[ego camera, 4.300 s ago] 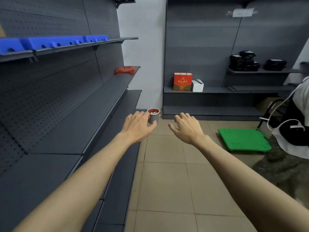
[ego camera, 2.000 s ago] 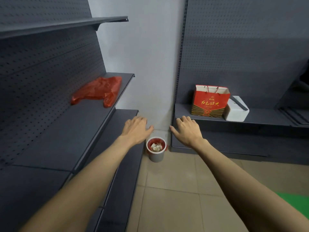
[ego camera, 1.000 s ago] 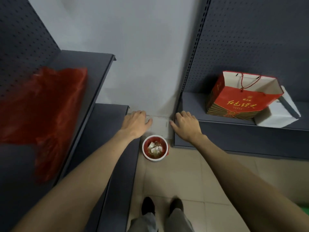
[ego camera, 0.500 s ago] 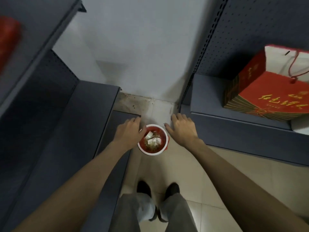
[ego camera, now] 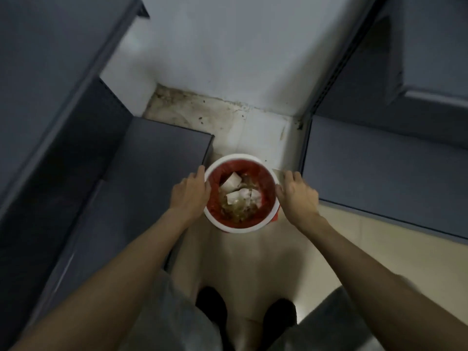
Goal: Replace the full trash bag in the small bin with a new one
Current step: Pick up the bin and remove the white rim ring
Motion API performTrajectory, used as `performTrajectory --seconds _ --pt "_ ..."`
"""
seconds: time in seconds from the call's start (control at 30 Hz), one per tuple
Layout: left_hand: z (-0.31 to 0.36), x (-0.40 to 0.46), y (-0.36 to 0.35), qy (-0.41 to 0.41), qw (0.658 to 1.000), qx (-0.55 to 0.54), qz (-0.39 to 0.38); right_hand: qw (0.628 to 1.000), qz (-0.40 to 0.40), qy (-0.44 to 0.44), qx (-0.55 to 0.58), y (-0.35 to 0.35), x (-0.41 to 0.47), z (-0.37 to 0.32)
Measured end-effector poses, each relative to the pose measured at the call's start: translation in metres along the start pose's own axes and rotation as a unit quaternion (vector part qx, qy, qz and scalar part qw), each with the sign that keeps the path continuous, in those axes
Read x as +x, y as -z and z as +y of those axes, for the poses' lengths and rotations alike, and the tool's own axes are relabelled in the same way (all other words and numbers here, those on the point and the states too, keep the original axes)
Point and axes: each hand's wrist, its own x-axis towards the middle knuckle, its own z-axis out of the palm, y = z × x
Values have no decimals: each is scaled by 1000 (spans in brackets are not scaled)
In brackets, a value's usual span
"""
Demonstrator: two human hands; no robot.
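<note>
So the small round white plastic bin [ego camera: 241,229] sits on the floor just above the middle of the frame, in the gap between two dark grey shelf units. It's lined with a red plastic trash bag [ego camera: 215,211], and the bag is pretty full: crumpled white paper scraps [ego camera: 231,183] on top of some brownish-yellow mess that's too blurry to identify. A bit of the red bag also pokes out past the rim on the lower right side of the bin.

Left hand [ego camera: 190,193] is right up against the left side of the rim, fingers curled over toward the edge, looks like it's touching the bin. Right hand [ego camera: 297,196] is on the right side of the rim, fingers bent and pointing toward the top of the frame. Honestly can't tell whether either hand has actually closed on the rim or the bag, or is just resting there. Nothing is visibly pinched.

Both bare forearms come in from the bottom corners. Between them, at the bottom centre, you can see grey trouser legs [ego camera: 177,323] and two black shoes [ego camera: 211,304] on the beige tiled floor [ego camera: 253,269].

The grey metal shelf base [ego camera: 141,178] on the left runs right up to the bin, the other grey shelf base [ego camera: 379,168] is to the right. Above the bin there's a grimy floor corner [ego camera: 202,112] with dark specks, meeting a white wall [ego camera: 228,46].
</note>
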Motion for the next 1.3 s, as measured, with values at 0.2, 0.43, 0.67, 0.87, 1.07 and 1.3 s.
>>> performTrajectory --seconds 0.2,0.43,0.67,0.87,1.07,1.3 --pt "-27 37 -105 16 998 -33 60 999 39 -15 30 -105 39 20" --pt "-35 46 -136 13 987 -102 123 979 159 -25 122 -139 60 25" --pt "-30 47 -130 25 989 -89 114 983 144 -33 113 -133 60 26" --pt "-24 44 -125 37 991 -80 97 988 133 -13 83 -124 58 25" --pt "-21 44 -116 34 990 -85 104 987 151 9 62 -113 58 24" --pt "-14 44 -99 6 984 -101 148 982 177 5 73 -99 56 24"
